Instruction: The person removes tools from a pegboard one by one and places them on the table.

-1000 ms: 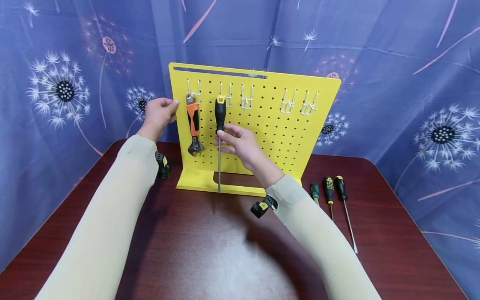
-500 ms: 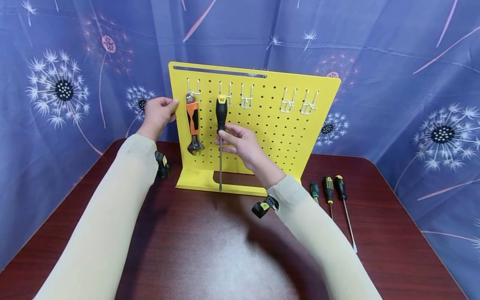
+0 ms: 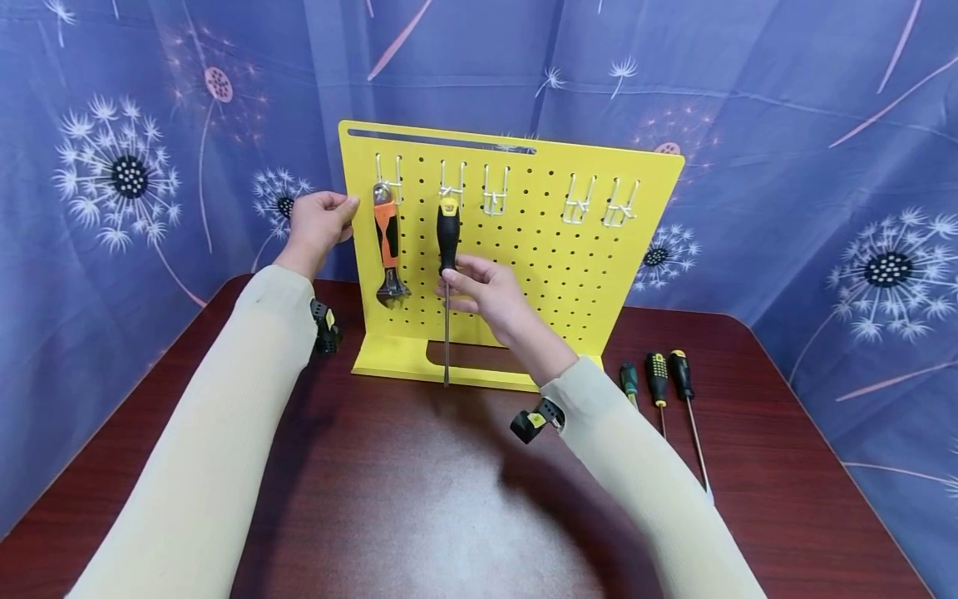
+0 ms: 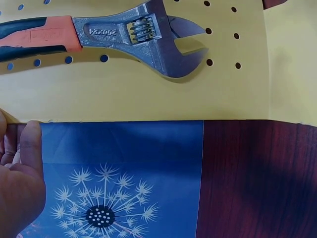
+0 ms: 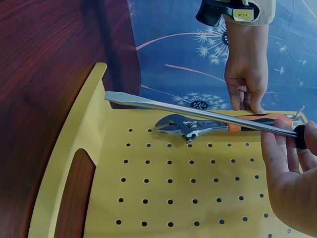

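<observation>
Hanging the screwdriver (image 3: pixel 447 237), apparently: my right grip (image 3: pixel 488 293) pinches it, my left grip (image 3: pixel 318 226) the pegboard (image 3: pixel 552 283); next probably needs aligning with the hook (image 3: pixel 451 191).

Wrench (image 3: pixel 387 237) on pegboard (image 3: pixel 554 266), left of screwdriver (image 3: pixel 447 233); 3 tools (image 3: pixel 658 378) right, on table (image 3: pixel 419 507).
</observation>
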`<state>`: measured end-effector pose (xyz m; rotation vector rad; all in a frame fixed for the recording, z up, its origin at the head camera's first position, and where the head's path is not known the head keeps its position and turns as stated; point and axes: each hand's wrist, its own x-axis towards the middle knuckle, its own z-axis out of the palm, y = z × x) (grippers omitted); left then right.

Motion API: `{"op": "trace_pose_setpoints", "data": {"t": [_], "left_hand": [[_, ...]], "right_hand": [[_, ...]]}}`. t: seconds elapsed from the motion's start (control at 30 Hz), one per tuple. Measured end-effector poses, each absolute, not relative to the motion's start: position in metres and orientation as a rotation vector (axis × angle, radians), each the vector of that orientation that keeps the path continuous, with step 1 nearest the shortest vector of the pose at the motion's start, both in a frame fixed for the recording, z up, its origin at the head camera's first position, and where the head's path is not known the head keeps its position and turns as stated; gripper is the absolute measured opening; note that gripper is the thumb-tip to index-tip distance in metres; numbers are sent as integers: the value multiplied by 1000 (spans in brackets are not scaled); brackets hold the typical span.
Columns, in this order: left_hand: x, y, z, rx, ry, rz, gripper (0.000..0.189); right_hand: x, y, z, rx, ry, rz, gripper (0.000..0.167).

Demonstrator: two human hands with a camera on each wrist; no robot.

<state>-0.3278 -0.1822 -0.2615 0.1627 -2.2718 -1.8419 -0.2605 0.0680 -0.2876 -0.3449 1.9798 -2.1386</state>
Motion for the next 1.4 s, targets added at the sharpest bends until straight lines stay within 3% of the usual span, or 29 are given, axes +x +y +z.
{"op": "trace_pose_setpoints", "data": {"t": [0.5, 0.83, 1.13, 1.4], "left_hand": [[-327, -181, -262, 211, -2297, -1833, 33], [-324, -181, -261, 204, -2296, -1834, 36], [-325, -183, -260, 209, -2296, -1831, 31], [-326, -182, -260, 200, -2306, -1826, 36]], "right_hand": [[-247, 105, -311, -340, 2000, -2095, 37], [-236, 143, -327, -261, 1972, -2101, 16], [-225, 179, -335, -178, 1933, -2085, 13], [-214, 213, -334, -103, 1862, -2118, 20]]}}
